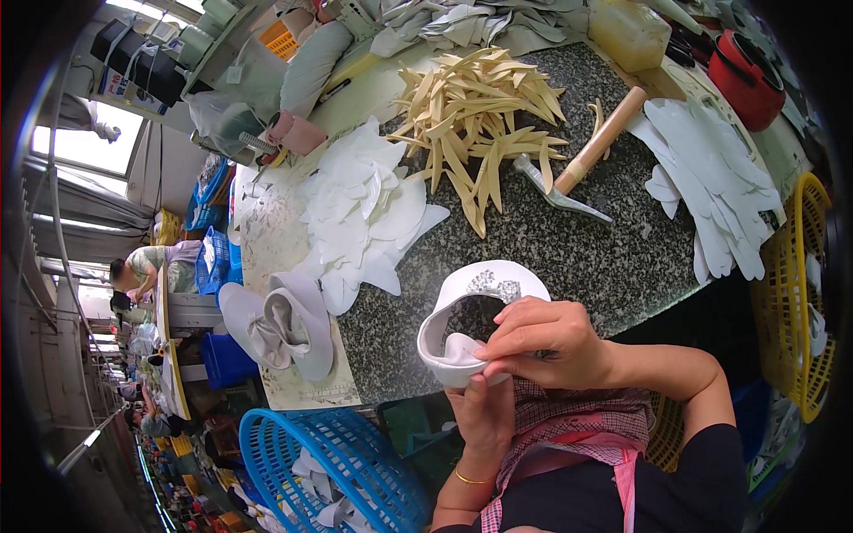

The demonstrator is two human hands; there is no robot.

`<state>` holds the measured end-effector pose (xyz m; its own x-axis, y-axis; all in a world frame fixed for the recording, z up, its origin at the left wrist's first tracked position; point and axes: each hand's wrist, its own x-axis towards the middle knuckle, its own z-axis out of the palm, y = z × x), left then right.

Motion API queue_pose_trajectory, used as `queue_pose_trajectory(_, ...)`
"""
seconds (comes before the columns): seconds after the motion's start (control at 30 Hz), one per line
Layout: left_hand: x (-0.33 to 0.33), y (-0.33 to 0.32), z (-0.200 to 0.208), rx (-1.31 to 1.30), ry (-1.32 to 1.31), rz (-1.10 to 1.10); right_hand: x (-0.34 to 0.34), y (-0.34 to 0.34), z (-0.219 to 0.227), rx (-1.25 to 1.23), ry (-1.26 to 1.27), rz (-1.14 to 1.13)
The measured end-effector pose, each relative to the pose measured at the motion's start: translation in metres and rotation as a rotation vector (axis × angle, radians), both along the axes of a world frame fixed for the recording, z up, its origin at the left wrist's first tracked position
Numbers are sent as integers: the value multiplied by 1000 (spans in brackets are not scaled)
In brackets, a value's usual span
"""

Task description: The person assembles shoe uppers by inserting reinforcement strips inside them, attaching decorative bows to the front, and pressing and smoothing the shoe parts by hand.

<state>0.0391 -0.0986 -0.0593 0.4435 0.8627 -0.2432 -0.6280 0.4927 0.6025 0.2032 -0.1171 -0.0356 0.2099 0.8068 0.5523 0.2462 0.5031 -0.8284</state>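
A: We note both hands at the near edge of the tabletop (pixel 569 240), working one white shoe upper (pixel 471 311) with a sparkly ornament (pixel 494 284) on its band. It is held in the air just in front of the edge, not resting on the stone.

B: Agreed. Our right hand (pixel 544 342) comes over the top, fingers pressed together and pinching the folded end of the upper. Our left hand (pixel 484 413) rises from below, fingertips closed against the same fold. Neither hand is spread.

A: For doing this well, we judge the fold wants even pressure from both sides, thumbs close to the crease, so the lining sits flat and does not wrinkle.

B: And we would keep the ornament facing away from the grip; squeezing it could loosen the stones.

A: Around us: a hammer (pixel 577 160) with a wooden handle lies on the stone, well apart from the hands. A heap of tan strips (pixel 475 115) sits beyond it, white cut pieces (pixel 364 209) to the left, more white pieces (pixel 711 186) to the right.

B: Two grey-lined uppers (pixel 284 324) lie at the left end. A blue basket (pixel 338 471) stands below with white parts inside, a yellow basket (pixel 791 284) at the right.
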Motion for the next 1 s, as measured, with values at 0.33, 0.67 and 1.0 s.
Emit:
queue_pose_trajectory(0.33,2,2,0,112,43,-14,7,-8,14,-140,-202,87)
queue_pose_trajectory(0.67,-18,54,63,1510,970,97,44,-12,20,-143,-405,93)
queue_pose_trajectory(1.0,2,75,49,1624,848,-386,52,-25,16,-201,-516,66)
